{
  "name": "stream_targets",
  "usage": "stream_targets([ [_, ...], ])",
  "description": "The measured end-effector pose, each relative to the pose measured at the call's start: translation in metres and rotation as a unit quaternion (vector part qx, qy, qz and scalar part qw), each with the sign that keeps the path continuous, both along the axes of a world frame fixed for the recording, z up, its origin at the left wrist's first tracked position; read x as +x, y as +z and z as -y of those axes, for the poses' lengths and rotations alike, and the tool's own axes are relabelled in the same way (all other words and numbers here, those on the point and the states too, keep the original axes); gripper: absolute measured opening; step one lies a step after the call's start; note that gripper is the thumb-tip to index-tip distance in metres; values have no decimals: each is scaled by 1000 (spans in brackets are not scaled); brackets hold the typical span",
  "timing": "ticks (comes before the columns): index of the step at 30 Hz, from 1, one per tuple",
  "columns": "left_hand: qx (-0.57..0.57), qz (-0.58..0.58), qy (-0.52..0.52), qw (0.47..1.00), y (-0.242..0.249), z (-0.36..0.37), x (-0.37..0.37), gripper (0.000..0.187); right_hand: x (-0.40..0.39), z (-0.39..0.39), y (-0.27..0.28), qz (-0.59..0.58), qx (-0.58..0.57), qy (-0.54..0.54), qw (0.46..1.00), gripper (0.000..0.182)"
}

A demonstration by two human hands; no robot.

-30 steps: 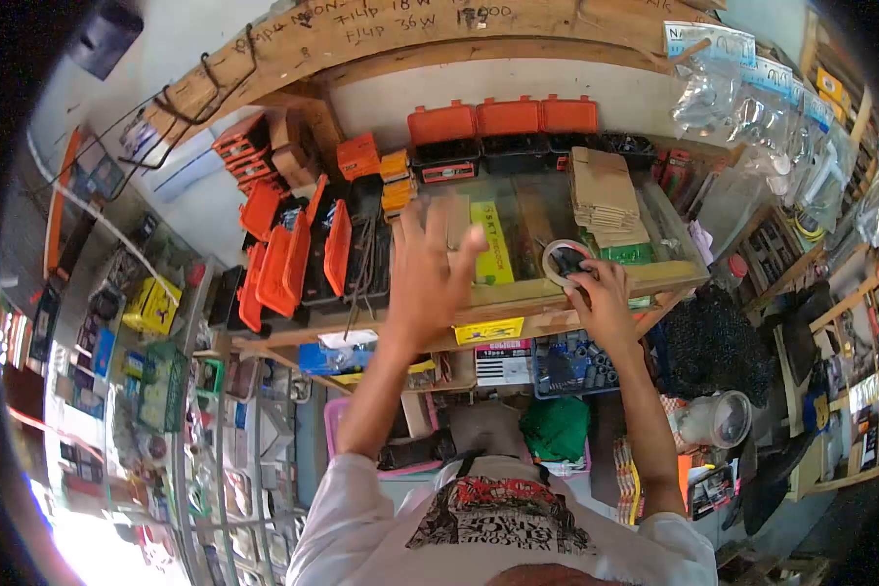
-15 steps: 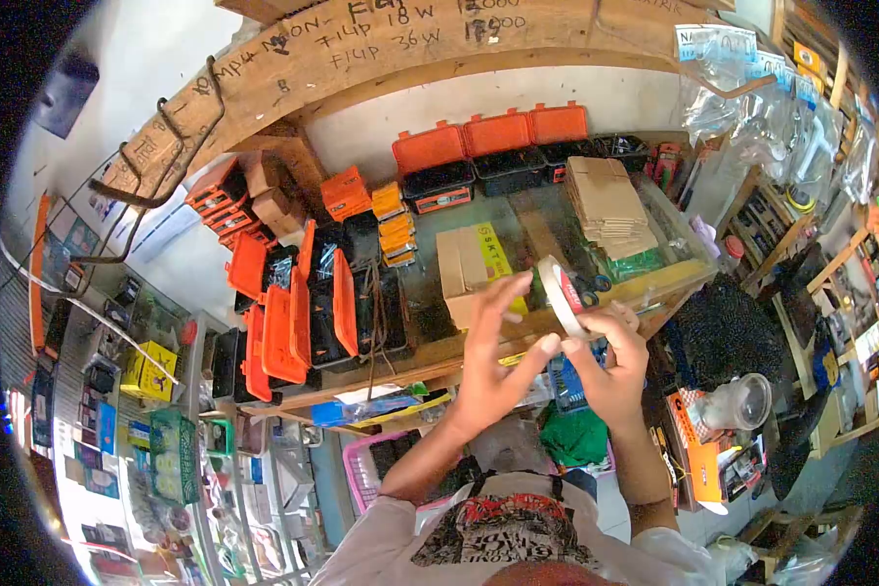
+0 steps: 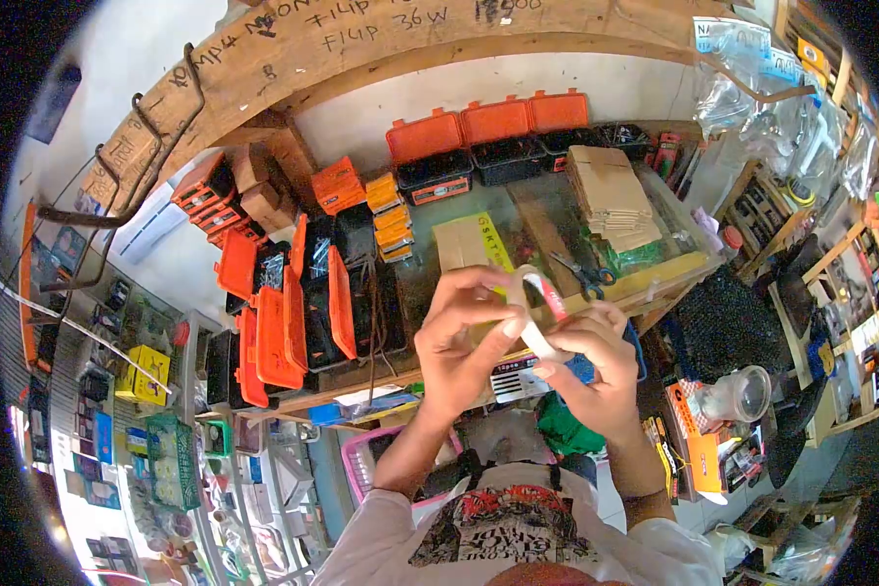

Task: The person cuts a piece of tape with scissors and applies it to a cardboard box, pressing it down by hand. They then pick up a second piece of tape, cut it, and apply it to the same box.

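Note:
A narrow roll of white tape (image 3: 535,337) with a red-and-white label inside its core is held up over the front edge of the glass counter. My right hand (image 3: 596,361) grips its right side between thumb and fingers. My left hand (image 3: 467,342) is at the left side of the roll, thumb and fingertips pinched together against its edge. Whether a loose tape end lies between those fingertips is too small to tell. Behind the hands, a folded brown carton (image 3: 462,244) with a yellow-green strip and black-handled scissors (image 3: 593,278) lie on the counter.
Open orange-lidded boxes (image 3: 283,332) of hardware crowd the counter's left, with more along the back (image 3: 435,181). Flattened cardboard (image 3: 610,195) is stacked at the right. A pink basket (image 3: 356,469) and a green bag (image 3: 566,427) sit below. A wooden beam (image 3: 264,73) crosses overhead.
My left hand has closed in from apart onto the roll's left edge. The roll has moved slightly left and down with my right hand, uncovering the scissors.

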State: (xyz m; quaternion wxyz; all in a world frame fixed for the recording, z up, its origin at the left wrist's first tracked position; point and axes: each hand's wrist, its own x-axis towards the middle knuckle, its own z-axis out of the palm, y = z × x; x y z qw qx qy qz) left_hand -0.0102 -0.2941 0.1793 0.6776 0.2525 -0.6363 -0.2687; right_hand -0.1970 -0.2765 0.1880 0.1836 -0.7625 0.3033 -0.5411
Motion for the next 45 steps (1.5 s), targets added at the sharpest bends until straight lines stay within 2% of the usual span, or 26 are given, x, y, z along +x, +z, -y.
stream_targets([
  [3,5,19,37,999,-5,-1,5,11,1,-1,-8,-34,-1,-4,999,26],
  [6,28,28,50,998,-14,1,8,8,6,1,-20,14,60,16,998,27],
  [9,38,36,52,997,-17,2,9,13,8,2,-20,-8,53,13,998,28],
  [12,62,38,43,996,-24,-7,7,18,9,-5,-39,19,98,38,994,29],
  [13,73,62,26,995,-26,-10,8,17,8,-11,-50,47,146,47,987,29],
  [16,108,133,-20,985,-41,-26,14,16,-5,-20,-70,-12,146,47,988,27],
  [17,104,187,-17,977,-52,-30,19,20,-7,-25,-80,6,181,56,982,27],
  [19,141,200,-49,968,-57,-37,19,24,-8,-36,-98,43,252,75,964,28],
  [21,161,203,-84,962,-73,-38,22,30,-14,-43,-107,16,273,92,957,28],
  [23,176,179,-73,965,-97,-41,22,25,-16,-50,-118,0,294,98,951,30],
  [25,223,135,-54,964,-98,-48,13,17,-17,-55,-118,-15,339,122,933,30],
  [27,192,174,5,966,-105,-54,10,15,-16,-62,-123,-3,374,150,915,29],
  [30,120,206,67,969,-132,-69,5,15,-18,-74,-140,-36,369,189,909,27],
  [31,95,220,79,968,-138,-75,4,15,-21,-75,-125,-135,444,197,864,27],
  [34,75,252,80,962,-157,-92,5,15,-23,-89,-143,-106,453,248,850,31],
  [35,85,254,71,961,-161,-97,7,16,-26,-95,-144,-130,530,250,800,36],
  [38,114,256,66,958,-164,-105,6,17,-28,-95,-133,-192,533,257,783,41],
  [43,170,259,83,947,-165,-119,2,14,-32,-101,-147,-178,520,278,787,46],
  [45,154,279,87,944,-166,-124,4,13,-32,-103,-147,-180,517,283,788,46],
])
